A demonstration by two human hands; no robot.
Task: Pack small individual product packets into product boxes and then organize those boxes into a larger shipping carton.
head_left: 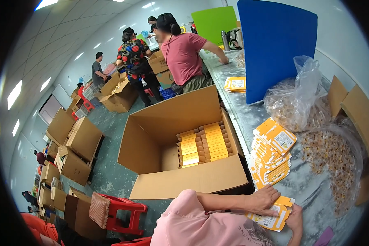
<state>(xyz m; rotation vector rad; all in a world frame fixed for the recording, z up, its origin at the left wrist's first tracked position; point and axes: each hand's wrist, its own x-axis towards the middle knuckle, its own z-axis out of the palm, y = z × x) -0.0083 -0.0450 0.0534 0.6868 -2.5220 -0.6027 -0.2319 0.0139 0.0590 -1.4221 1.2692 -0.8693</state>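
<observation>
Both my hands, left (263,199) and right (295,221), grip a yellow flat packet (274,217) on the counter (311,192); next, I judge, it joins those stacked in the open carton (184,180).

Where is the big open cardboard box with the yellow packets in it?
In the head view, the open cardboard box sits on the floor at centre, left of the metal table and right of the red stool.

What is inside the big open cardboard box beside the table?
The cardboard box holds two rows of yellow packets, standing on edge against its right wall. The rest of its floor looks bare. Anything beneath those packets is covered.
</observation>
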